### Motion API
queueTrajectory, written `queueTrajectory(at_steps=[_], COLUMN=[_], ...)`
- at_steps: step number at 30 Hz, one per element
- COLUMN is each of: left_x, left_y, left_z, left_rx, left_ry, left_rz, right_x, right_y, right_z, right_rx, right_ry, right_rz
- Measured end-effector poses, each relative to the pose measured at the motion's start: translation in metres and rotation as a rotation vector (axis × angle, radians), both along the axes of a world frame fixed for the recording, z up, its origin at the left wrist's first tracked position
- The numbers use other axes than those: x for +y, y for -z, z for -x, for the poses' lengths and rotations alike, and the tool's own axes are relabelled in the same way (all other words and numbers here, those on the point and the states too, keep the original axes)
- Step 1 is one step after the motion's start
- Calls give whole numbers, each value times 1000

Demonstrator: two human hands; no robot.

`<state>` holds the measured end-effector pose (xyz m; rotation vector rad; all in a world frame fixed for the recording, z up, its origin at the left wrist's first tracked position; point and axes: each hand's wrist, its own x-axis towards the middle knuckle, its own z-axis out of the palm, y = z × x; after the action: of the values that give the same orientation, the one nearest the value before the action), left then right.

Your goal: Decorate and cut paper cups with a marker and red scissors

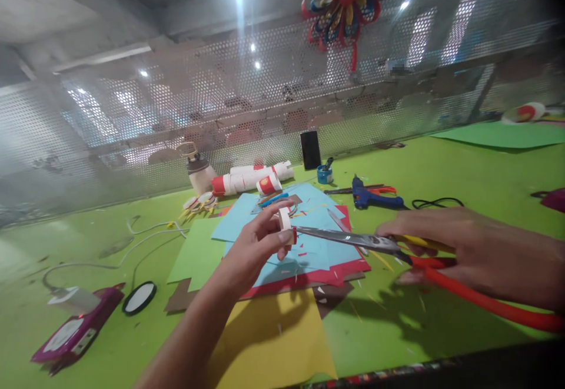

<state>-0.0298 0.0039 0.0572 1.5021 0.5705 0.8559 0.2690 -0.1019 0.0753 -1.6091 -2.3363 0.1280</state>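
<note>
My left hand (249, 250) pinches a small white paper piece (285, 218) with a red edge between thumb and fingers. In my right hand (481, 248) is a pair of scissors (357, 239) with an orange-red handle and some yellow on it. The blades point left, and their tips meet the paper piece beside my left thumb. I cannot tell how far the blades are apart. Beneath both lies a stack of coloured sheets, with light blue paper (273, 271) on top and small red and white scraps scattered over it.
A blue glue gun (371, 196), a blue jar (325, 174) and a dark phone (311, 150) stand or lie behind. White and red paper tubes (247, 180) lie beside a bottle (200, 176). At left is a purple power strip (83, 330) with a cable. Yellow paper (273, 348) lies in front.
</note>
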Motion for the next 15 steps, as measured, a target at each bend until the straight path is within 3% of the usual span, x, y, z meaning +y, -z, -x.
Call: queueTrajectory(at_steps=[15], left_x=[2], left_y=[1], left_z=[3], left_rx=[4], left_ry=[44], left_rz=[-39], right_x=[-7], right_y=[0], right_z=[1], right_rx=[11], right_ry=[32], right_rz=[-27])
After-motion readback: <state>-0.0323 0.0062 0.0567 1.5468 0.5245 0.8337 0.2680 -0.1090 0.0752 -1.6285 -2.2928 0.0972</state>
